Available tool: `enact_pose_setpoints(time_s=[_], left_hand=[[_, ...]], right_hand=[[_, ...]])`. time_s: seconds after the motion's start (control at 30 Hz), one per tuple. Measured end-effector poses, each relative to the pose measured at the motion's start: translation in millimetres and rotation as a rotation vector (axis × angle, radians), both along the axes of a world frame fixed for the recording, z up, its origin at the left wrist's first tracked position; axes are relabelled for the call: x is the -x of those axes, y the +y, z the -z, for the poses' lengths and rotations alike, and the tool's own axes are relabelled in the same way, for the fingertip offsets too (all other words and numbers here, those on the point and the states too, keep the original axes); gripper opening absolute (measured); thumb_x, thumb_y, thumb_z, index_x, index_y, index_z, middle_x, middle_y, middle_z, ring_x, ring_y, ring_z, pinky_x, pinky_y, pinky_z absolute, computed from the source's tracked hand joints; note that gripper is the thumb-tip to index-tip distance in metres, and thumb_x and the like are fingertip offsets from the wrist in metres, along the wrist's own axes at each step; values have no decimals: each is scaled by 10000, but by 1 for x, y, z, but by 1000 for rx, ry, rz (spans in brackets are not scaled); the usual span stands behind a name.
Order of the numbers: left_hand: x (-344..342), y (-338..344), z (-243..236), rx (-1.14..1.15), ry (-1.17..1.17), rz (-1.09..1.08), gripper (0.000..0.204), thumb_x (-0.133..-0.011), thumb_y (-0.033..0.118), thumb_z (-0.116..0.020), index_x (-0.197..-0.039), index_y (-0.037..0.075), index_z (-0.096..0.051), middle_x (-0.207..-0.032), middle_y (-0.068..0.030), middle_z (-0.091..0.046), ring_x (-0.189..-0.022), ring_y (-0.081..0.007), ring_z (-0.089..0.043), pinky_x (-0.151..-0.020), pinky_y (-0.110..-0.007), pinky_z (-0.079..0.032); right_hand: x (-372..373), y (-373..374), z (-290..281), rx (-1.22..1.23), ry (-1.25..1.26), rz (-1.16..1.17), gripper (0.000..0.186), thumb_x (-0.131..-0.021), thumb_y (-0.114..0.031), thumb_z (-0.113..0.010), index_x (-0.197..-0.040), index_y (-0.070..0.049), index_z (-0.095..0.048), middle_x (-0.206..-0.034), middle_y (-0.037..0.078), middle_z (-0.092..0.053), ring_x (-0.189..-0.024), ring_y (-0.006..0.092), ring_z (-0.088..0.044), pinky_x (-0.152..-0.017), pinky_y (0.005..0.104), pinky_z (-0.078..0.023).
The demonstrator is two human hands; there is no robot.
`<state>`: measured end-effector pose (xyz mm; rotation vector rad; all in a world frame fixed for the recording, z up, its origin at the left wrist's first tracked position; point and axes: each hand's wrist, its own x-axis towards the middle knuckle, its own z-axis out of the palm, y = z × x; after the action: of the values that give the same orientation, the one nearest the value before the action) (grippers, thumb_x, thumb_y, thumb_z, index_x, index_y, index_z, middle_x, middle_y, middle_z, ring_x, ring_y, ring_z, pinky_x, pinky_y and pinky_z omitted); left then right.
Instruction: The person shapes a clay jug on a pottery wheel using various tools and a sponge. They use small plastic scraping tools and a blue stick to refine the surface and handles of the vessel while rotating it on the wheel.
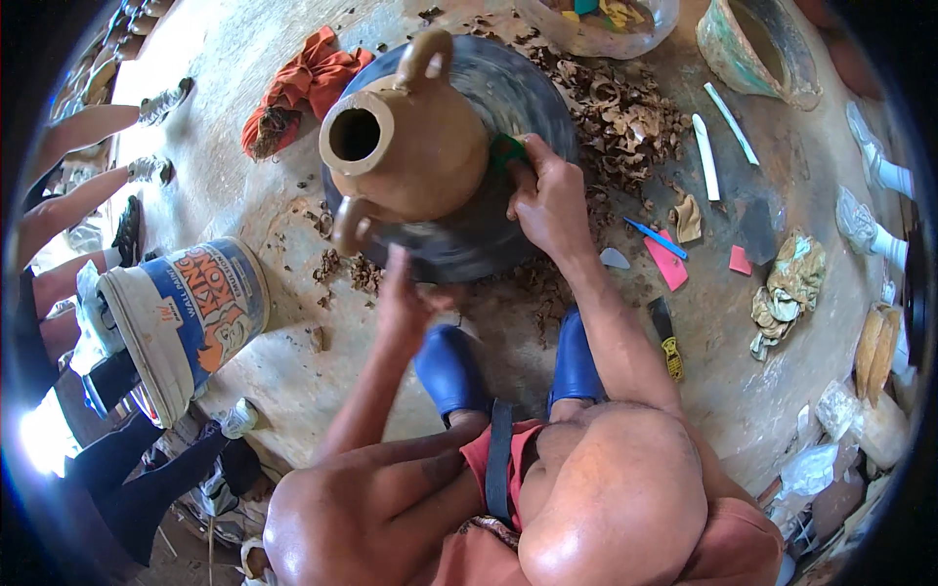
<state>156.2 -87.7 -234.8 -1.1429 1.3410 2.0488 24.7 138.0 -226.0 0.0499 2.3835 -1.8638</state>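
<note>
At twelve o'clock from the middle of the view, a dark potter's wheel (532,88) streaked with blur carries a brown clay jug (445,161). The jug sits toward the wheel's nine o'clock side; its round mouth (354,134) shows at its own nine o'clock, one looped handle (427,59) near twelve and another (352,225) near seven.

The right hand (554,200) is at the jug's three o'clock side, fingers curled around a green piece (506,149) that meets the clay wall; what kind of piece it is cannot be told. The left hand (405,301) hangs just off the wheel's edge between six and seven o'clock, blurred, loosely spread and holding nothing, near the lower handle.

Around them on the floor, a crumpled orange-red cloth (313,78) lies at eleven o'clock, and a heap of curled clay shavings (625,112) at one. Two white strips (705,156) lie at two o'clock; between two and three, a slim blue tool (655,237) crosses a pink card (667,264). A stained, wadded rag (787,293) lies at three, a black-and-yellow utility knife (666,337) just past it. A white lidded paint bucket (186,322) is at nine, and blue clogs (451,366) are near six.
</note>
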Motion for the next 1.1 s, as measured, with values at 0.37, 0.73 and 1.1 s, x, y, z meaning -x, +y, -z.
enact_pose_setpoints(time_s=[0.37,0.73,1.1], left_hand=[[-48,36,35,-274,25,133,864,-1060,736,-431,-1502,-6,-455,-1252,-236,-730,-892,-287,-764,-757,-373,-615],[32,-42,42,194,223,-241,843,-1080,678,-466,-1570,-5,-414,-1474,-168,-617,-1373,-318,-582,-1116,-485,-488],[17,-29,20,118,205,-39,806,-1049,713,-497,-1536,71,-467,-1361,-154,-685,-1093,-282,-725,-957,-449,-602]], right_hand=[[-9,-14,-8,15,-20,73,237,-1019,56,-583,-1207,-31,-698,-686,64,-634,-539,102,-623,-505,333,-484],[-5,-16,5,-102,139,45,215,-1025,44,-580,-1197,-16,-692,-696,88,-644,-524,116,-623,-501,337,-479],[-17,-10,-12,-57,-21,33,313,-932,57,-572,-1214,-14,-689,-695,200,-673,-636,317,-729,-605,430,-533]])
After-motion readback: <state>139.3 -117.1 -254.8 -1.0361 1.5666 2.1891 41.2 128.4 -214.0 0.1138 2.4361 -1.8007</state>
